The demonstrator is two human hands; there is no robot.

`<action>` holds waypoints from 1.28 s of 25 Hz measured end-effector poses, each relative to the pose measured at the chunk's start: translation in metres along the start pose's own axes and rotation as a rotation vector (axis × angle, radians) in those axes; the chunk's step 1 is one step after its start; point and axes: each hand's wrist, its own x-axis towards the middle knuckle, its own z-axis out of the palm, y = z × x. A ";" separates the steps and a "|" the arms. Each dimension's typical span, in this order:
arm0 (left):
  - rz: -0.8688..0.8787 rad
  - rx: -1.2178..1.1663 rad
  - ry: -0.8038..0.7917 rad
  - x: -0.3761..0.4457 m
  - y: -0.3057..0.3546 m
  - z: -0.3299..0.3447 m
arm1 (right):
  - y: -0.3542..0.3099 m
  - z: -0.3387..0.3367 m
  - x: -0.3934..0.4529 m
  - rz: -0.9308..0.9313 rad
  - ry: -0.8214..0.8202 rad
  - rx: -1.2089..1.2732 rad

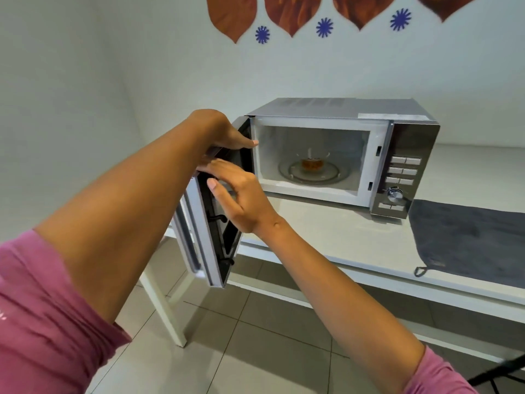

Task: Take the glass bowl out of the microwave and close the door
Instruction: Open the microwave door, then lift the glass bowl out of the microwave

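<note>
While both hands [227, 166] hold the door [218, 211], the glass bowl [312, 163] sits inside.

Setting: appeared to be a home kitchen or pantry corner.
Appliance: a silver microwave [341, 155] stood at the back of a white table [326, 240], near its left end.
Cloth: a grey towel [468, 240] lay over the table's right part, reaching its front edge.
Floor: pale square tiles [255, 351].
Wall: plain white, with brown leaf shapes [292, 12] and blue star decals [324, 27].
</note>
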 end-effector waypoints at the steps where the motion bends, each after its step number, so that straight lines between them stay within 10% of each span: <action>1: -0.033 0.012 -0.005 -0.004 -0.005 0.000 | 0.000 0.008 0.002 0.004 -0.011 -0.017; 13: -0.169 0.054 0.183 -0.018 -0.021 0.030 | 0.014 0.036 -0.011 0.032 -0.148 -0.188; 22: -0.022 0.404 0.725 -0.018 -0.002 0.066 | 0.079 -0.023 -0.064 0.255 -0.070 -0.335; 32: 0.280 -0.516 0.508 0.033 0.084 0.146 | 0.131 -0.078 -0.096 0.535 0.219 -0.290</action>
